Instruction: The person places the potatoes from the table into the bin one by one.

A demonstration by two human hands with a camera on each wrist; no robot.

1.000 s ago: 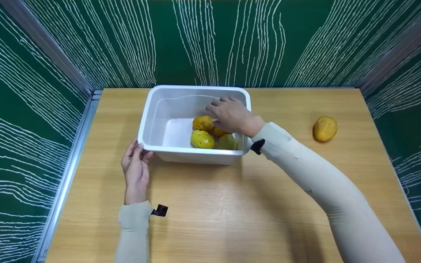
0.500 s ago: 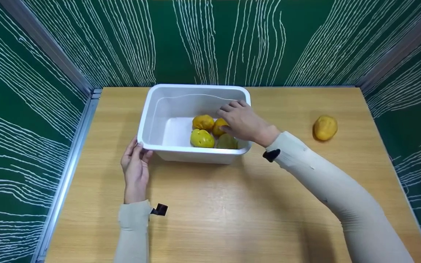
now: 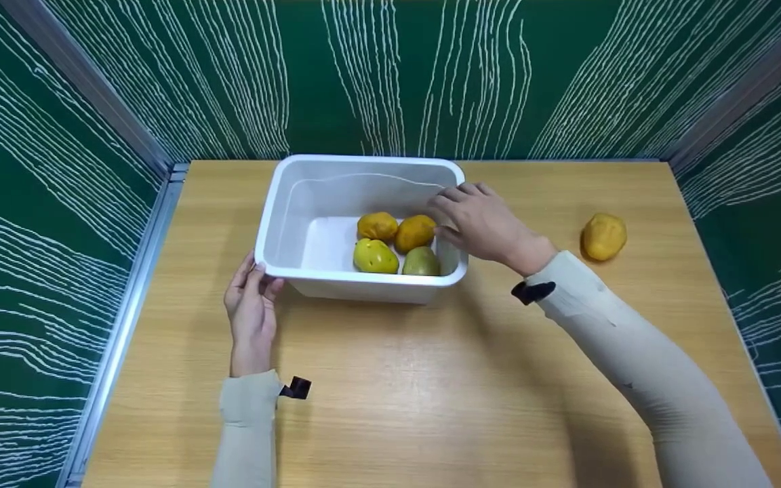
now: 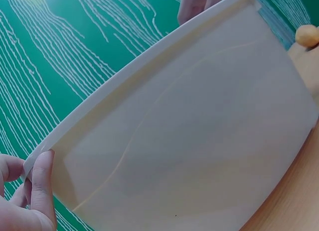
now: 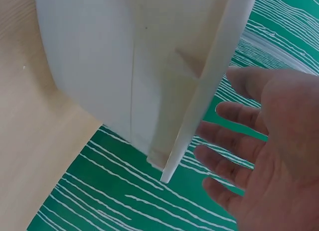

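A white plastic bin [image 3: 363, 276] stands on the table, holding two yellow-brown potato-like pieces [image 3: 415, 232], a yellow-green lumpy fruit [image 3: 375, 257] and a dull green rounded fruit [image 3: 421, 261]. At the bin's front left corner my left hand [image 3: 253, 315] pinches the rim; in the left wrist view thumb and fingers [image 4: 42, 183] lie on both sides of it. Over the bin's right rim hovers my right hand [image 3: 489, 227], fingers relaxed and holding nothing. The right wrist view shows its spread fingers [image 5: 232, 136] beside the rim.
A yellow-brown potato-like piece [image 3: 604, 236] lies on the wooden table [image 3: 390, 379] to the right of the bin. Green walls [image 3: 336, 81] with white wavy lines enclose the table at the back and both sides.
My right hand has moved right, from above the pieces inside the bin to its right rim, uncovering the pieces beneath. The left hand has stayed at the corner.
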